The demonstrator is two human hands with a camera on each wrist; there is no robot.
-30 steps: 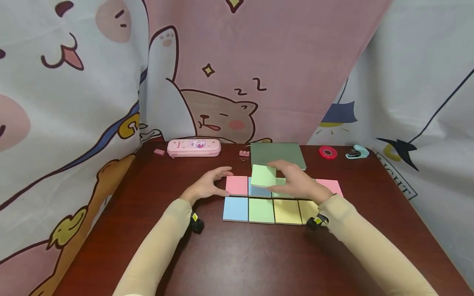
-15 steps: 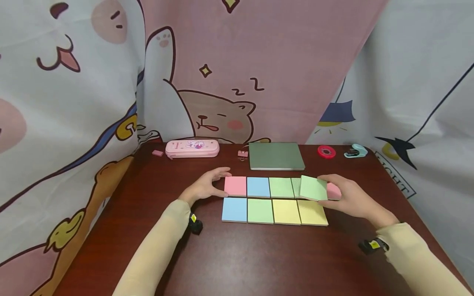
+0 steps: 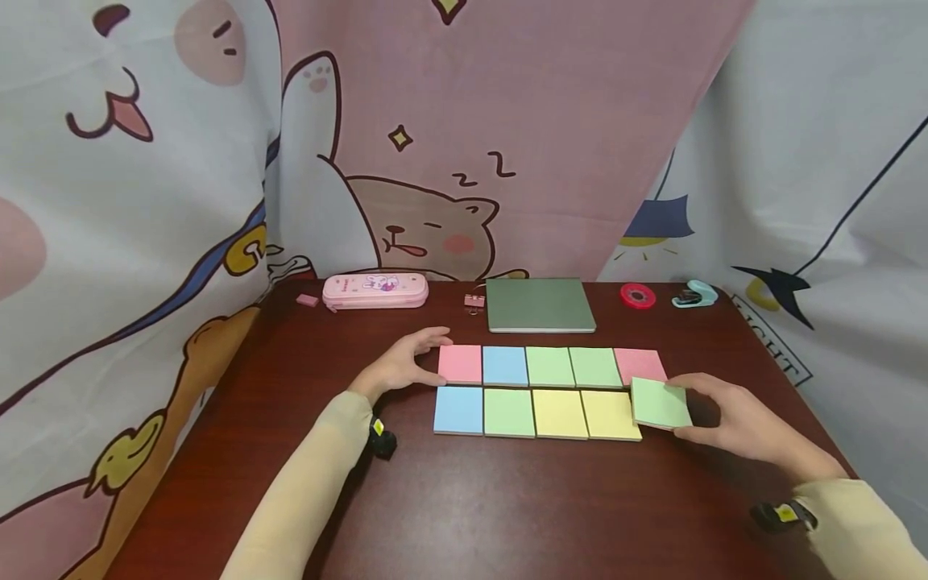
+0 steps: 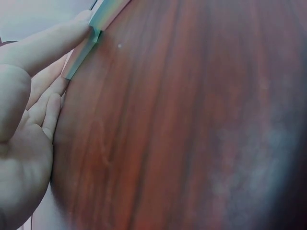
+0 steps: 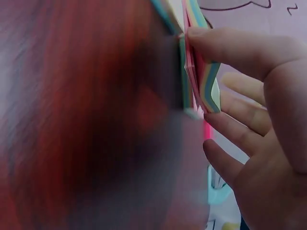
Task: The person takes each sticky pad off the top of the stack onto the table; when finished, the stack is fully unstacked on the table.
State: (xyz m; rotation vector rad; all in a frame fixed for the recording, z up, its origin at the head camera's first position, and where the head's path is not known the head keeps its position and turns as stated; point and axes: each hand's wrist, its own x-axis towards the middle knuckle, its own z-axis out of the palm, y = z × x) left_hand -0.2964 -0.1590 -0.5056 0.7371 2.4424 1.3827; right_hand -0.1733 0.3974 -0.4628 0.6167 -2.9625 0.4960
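Two rows of square sticky note pads lie side by side on the table. My left hand rests at the left end, thumb and fingers touching the edge of the pink sticky note pad; in the left wrist view the thumb lies against the pad edges. At the right end my right hand pinches a light green sticky note pad between thumb and fingers. This pad is slightly tilted, beside the yellow pad and in front of the right pink pad. Its coloured layers show in the right wrist view.
Along the back stand a pink pencil case, a small pink eraser-like block, a pink binder clip, a green notebook, a red tape roll and a light blue stapler-like item. Printed cloth hangs behind.
My right hand has carried the green sticky note pad from above the back row, rightward and then nearer, to the front row's right end. The left hand has stayed in place.
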